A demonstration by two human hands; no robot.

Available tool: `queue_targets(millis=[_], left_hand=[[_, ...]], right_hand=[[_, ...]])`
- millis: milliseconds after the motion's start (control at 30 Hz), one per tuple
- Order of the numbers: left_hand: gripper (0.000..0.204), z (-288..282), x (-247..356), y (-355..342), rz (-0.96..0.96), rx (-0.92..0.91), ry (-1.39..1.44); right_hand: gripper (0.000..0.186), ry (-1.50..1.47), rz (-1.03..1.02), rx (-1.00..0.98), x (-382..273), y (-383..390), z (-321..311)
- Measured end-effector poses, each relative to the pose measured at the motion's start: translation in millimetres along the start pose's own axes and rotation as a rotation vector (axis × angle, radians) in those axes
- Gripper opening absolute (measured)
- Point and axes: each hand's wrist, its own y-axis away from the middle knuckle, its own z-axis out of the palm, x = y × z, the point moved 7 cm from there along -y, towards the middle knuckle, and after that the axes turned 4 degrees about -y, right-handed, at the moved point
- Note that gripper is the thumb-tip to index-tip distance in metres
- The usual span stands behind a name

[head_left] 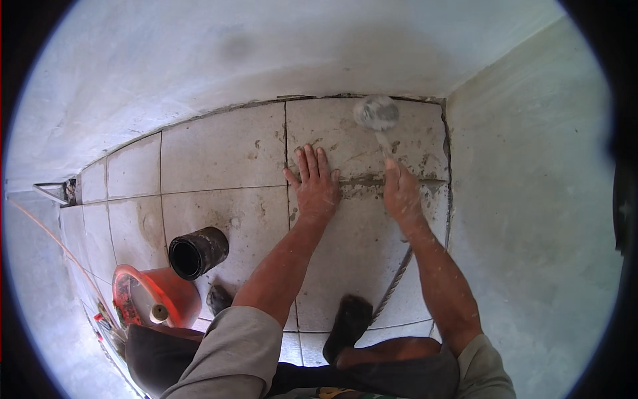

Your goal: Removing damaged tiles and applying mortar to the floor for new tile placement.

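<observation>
My left hand (314, 189) lies flat with spread fingers on a pale floor tile (352, 143) by the far wall, near its left joint. My right hand (403, 194) is closed around the handle of a mallet (376, 113). The mallet's round, grey-white head is over the far part of the same tile, smeared by motion; I cannot tell whether it touches. Grey crumbs and smudges mark the tile, and a rough, gritty joint runs along its near edge between my hands.
A black cylindrical can (199, 253) and an orange bucket (163, 292) with grey contents are at the left. A twisted rod or rope (393, 282) lies near my dark-covered foot (348, 326). Walls (525, 153) bound the far and right sides. An open drain gap (70, 191) is at far left.
</observation>
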Motion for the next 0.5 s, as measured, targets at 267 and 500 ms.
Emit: queue_targets(millis=[267, 500], left_hand=[[0.064, -2, 3, 4, 0.019, 0.018, 0.002], [0.063, -1, 3, 11, -0.006, -0.089, -0.066]], right_hand=[[0.019, -0.115, 0.290, 0.020, 7, 19, 4], [0.018, -0.071, 0.010, 0.121, -14, 13, -18]])
